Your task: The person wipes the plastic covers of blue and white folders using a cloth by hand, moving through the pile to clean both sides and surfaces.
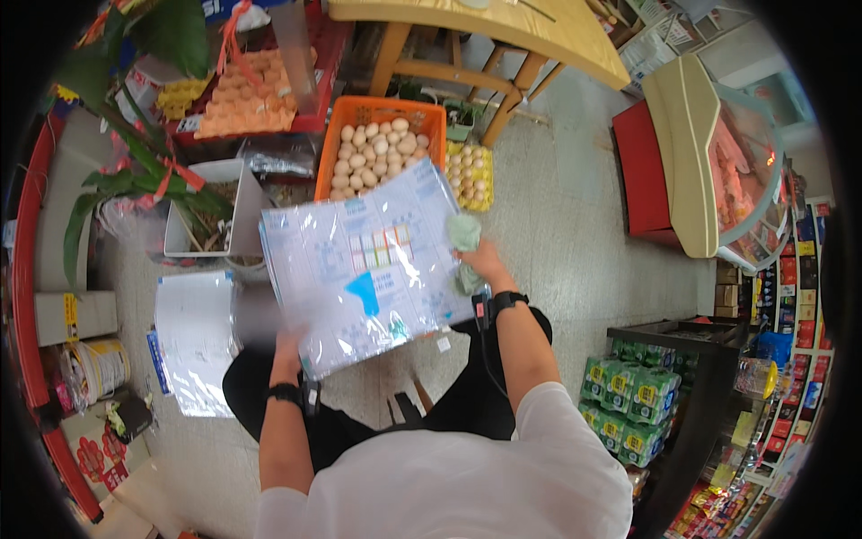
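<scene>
A stack of printed sheets in clear plastic (323,263) slants in front of me, its lower edge above my knees. It bears writing, a colored chart and a blue patch. My right hand (486,261) is closed around a pale green cloth (464,232) at the stack's right edge; the cloth sticks out on both sides of the fingers. At the lower left corner is my left hand (289,347), blurred, so its grip on the sheets is unclear. Beside my left knee, a second pile of plastic-covered sheets (195,337) lies on the floor.
An orange crate of eggs (434,131) stands beyond the sheets, beside a yellow egg tray (486,176). A potted plant (178,232) is at the left. A wooden table (465,19) stands ahead, a display case (680,155) right, and green bottle packs (630,397) near my right side.
</scene>
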Demonstrator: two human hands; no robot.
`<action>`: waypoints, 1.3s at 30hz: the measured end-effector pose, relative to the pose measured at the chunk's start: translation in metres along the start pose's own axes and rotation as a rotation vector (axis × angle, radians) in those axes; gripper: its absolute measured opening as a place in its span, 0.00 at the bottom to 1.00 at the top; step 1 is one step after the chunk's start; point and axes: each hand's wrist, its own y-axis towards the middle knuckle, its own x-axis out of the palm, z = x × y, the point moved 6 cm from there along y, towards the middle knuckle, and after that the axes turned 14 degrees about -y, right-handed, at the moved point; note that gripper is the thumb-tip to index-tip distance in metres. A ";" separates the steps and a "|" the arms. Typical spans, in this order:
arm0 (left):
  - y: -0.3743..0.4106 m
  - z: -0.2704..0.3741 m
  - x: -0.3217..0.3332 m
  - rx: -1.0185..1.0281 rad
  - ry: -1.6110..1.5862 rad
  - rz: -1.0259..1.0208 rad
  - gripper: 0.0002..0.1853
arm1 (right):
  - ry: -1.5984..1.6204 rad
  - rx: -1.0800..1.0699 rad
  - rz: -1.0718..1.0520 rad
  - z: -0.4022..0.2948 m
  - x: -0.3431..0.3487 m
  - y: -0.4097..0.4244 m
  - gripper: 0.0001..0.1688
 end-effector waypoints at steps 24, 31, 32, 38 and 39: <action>-0.052 0.049 0.032 0.621 0.854 0.255 0.15 | 0.015 -0.209 0.587 -0.017 0.024 -0.067 0.42; -0.055 0.055 0.057 0.590 0.977 0.163 0.12 | -0.004 -0.108 0.437 -0.005 0.075 -0.086 0.46; -0.050 0.051 0.054 0.596 1.012 0.163 0.14 | -0.061 -0.120 0.432 -0.005 0.083 -0.090 0.46; -0.016 0.017 0.012 0.372 0.686 0.140 0.23 | -0.491 -0.295 0.180 -0.033 0.135 -0.105 0.42; -0.014 0.012 0.019 0.259 0.711 0.115 0.23 | -0.493 -0.301 0.163 -0.033 0.139 -0.107 0.41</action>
